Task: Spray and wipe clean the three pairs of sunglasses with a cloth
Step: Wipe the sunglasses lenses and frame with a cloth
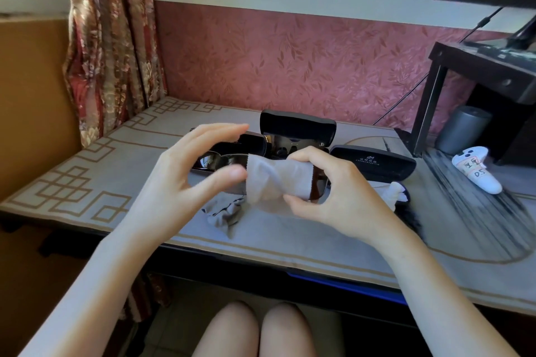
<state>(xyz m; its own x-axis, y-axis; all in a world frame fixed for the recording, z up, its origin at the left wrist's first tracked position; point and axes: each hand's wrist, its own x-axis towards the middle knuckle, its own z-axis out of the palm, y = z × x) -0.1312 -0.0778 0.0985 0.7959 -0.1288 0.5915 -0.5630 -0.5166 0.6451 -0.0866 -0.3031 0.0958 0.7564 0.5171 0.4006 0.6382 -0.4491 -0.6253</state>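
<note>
Fingertips (291, 200) of right hand (339, 191): closed in pinch on grey microfibre cloth (275, 180), thumb below, forefinger above. Cloth folded over R-side lens of dark-lensed, black-framed sunglasses (216, 161). Sunglasses held in air just above table, between both hands.

Fingertips (235, 174) of left hand (179, 174): curved, thumb near lower rim of L-side lens, other fingers arched over top. Motion blur here, so gripping vs. released not determinable.

Progress (est.):
- Wipe step in hand on this pair. R-side lens covered, L-side lens bare.
- Spray bottle not in view. Sprayed or not: not determinable.
- What looks like second pair of dark sunglasses (285, 146), seated in open black hard case (298, 124) behind. Cleaned or not: unknown.
- Third pair not identifiable; possibly inside closed black case w/ printed logo (374, 162) at R.
- Judged remaining: rest of current pair, plus at least 1 more pair.

Also on beige patterned table mat (72, 182): crumpled second grey cloth (223, 213), white cloth (390, 190), white labelled handheld controller (475, 171).
</note>
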